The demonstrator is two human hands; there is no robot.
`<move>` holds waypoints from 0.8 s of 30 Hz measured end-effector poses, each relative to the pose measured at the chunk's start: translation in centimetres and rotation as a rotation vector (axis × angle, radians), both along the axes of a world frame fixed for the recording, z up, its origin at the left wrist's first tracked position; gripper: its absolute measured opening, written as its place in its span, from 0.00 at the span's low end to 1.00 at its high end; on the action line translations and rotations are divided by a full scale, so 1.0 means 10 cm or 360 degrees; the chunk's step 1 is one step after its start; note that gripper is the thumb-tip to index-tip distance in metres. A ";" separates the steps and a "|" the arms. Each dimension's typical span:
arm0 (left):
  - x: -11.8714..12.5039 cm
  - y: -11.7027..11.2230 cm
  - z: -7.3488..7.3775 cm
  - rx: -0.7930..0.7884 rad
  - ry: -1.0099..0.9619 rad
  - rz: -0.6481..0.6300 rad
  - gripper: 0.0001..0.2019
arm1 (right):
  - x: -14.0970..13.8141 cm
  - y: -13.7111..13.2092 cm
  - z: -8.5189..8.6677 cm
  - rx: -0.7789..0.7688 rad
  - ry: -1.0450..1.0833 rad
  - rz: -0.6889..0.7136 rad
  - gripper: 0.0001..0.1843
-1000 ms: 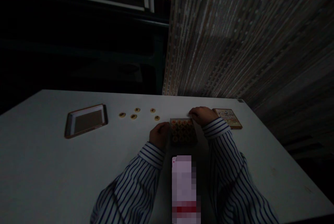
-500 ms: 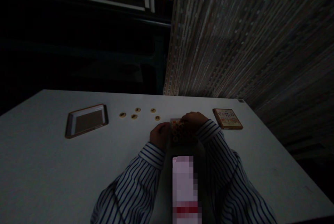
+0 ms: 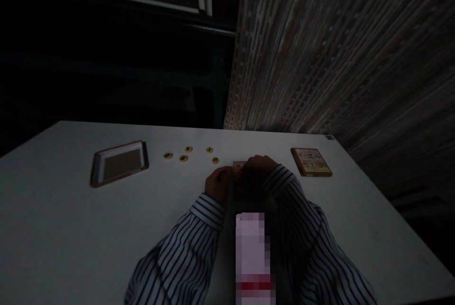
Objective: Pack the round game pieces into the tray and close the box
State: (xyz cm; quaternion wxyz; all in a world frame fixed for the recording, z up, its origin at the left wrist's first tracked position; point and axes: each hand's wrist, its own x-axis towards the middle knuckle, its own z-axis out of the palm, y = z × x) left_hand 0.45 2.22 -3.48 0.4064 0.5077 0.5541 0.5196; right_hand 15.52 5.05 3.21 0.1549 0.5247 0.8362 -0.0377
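The two hands are close to each other near the middle of the table [image 3: 71, 229], without clear contact between them. The left hand [image 3: 217, 184] is half curled at the left side of the box [image 3: 240, 162]; I cannot tell if it grips the wall or only rests there. The right hand [image 3: 258, 170] bends over the box and covers most of it, so I cannot tell whether its fingers pinch something. In my judgement the work is partway: five discs [image 3: 183, 158] lie loose on the surface, while in the uncovered far left corner of the box a red mark shows, probably of a disc inside. How many are in there is hidden, and one cannot say which way the discs are travelling. The box lies between the hands, partly under the right one. The loose discs are beyond the left hand, toward the far edge. A phone [image 3: 250, 248] lies between the sleeves, toward the near edge. Farther out, an open tray [image 3: 122, 163] stands near the far left corner, and a booklet [image 3: 311, 161] lies near the far right corner.
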 end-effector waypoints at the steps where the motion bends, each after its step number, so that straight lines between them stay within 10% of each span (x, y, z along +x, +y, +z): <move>1: 0.00 0.00 0.00 -0.0001 -0.0007 0.0000 0.10 | 0.00 0.00 -0.01 0.0005 0.0002 0.0005 0.21; 24: 0.00 -0.02 0.06 0.0052 0.0009 0.0032 0.08 | -0.04 -0.01 -0.01 -0.0032 0.0006 -0.0017 0.20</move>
